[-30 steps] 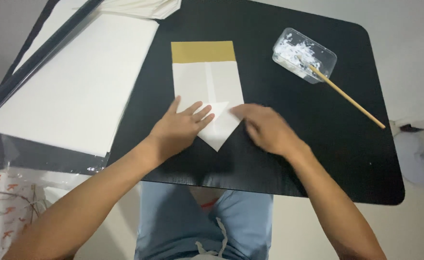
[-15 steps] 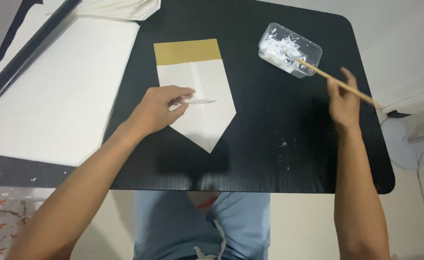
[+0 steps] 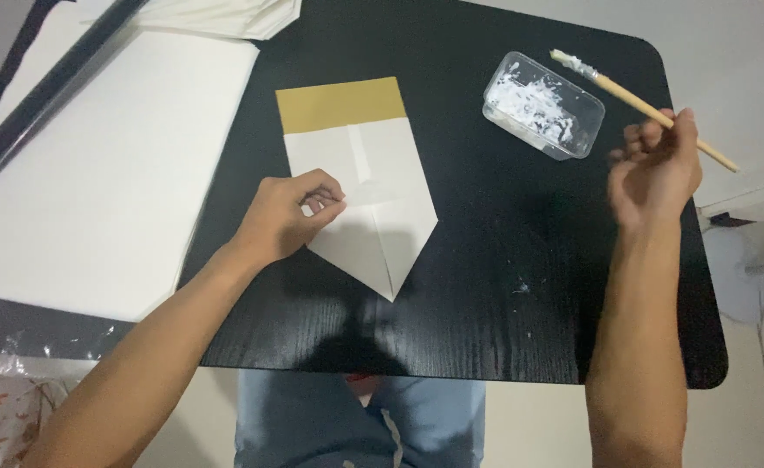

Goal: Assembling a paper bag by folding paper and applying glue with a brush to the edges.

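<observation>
The left hand (image 3: pixel 282 215) rests on the folded white paper (image 3: pixel 365 208) at the middle of the black desk (image 3: pixel 503 286), fingers curled, pinching its left edge. The right hand (image 3: pixel 655 169) grips a wooden brush (image 3: pixel 638 104), lifted beside the clear glue tub (image 3: pixel 542 106).

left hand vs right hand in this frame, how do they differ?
The left hand rests on the folded white paper, fingers curled at its left edge; the right hand is raised off to the right of the black table, touching no paper. The left hand holds no tool; the right hand has a grip on a wooden brush, its tip beside the clear plastic tub of white paste. Both are bare.
</observation>
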